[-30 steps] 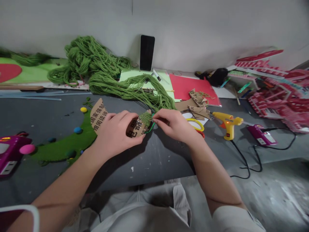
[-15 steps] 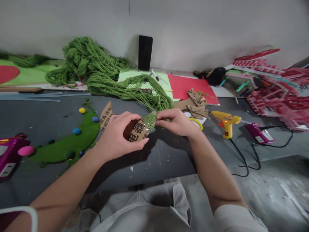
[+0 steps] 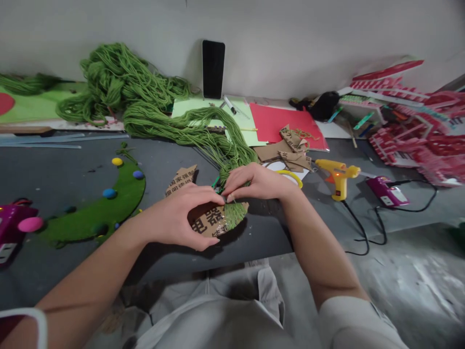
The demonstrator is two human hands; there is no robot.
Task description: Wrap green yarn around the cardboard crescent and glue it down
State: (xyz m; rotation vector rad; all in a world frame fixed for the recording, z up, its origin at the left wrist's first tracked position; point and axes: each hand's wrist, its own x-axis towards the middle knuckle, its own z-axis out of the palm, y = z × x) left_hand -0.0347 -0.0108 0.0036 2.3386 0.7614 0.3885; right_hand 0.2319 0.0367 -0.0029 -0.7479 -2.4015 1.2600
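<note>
Head view: over the counter (image 3: 267, 237), the left hand (image 3: 176, 213) is clasping the cardboard shape (image 3: 214, 220), probably light and bendable, best held by its broad part; the right hand (image 3: 254, 181) is apparently pinching green yarn (image 3: 235, 212) at its edge.

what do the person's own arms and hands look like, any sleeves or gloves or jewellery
Both the left hand and the right hand are bare, with no gloves and no rings, watch or bracelet visible. The right arm wears a plain, pale grey sleeve that ends near the elbow, leaving the forearm uncovered. The left forearm is bare too; no left sleeve can be made out.
</note>
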